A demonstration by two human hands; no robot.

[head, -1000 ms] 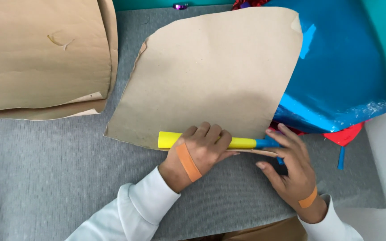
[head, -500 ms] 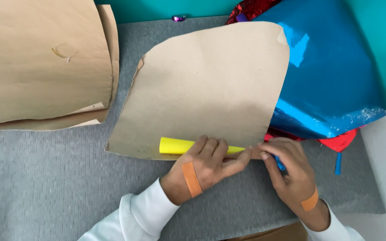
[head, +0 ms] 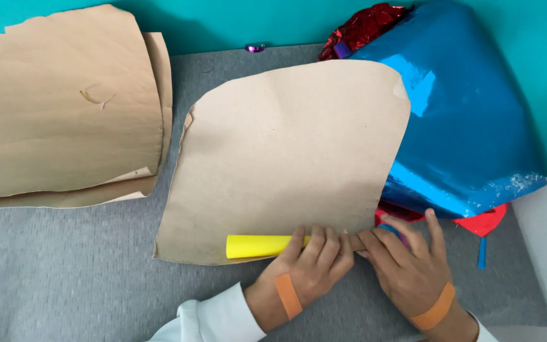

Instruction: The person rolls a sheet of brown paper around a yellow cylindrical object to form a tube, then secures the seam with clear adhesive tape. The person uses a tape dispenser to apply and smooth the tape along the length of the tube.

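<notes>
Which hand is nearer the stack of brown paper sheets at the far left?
Left. The left hand presses the yellow tube, closer to the stack of brown paper sheets; the right hand lies farther right.

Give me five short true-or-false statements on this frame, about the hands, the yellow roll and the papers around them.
1. Both hands, left hand and right hand, rest at the near edge of the brown paper sheet. True.
2. The yellow roll stands upright on the grey mat. False: it lies flat along the sheet's near edge.
3. A stack of brown paper lies to the left, apart from the sheet. True.
4. The shiny blue foil lies on top of the brown sheet. False: the sheet's right edge overlaps the foil.
5. Each hand bears an orange adhesive strip. True.
</notes>
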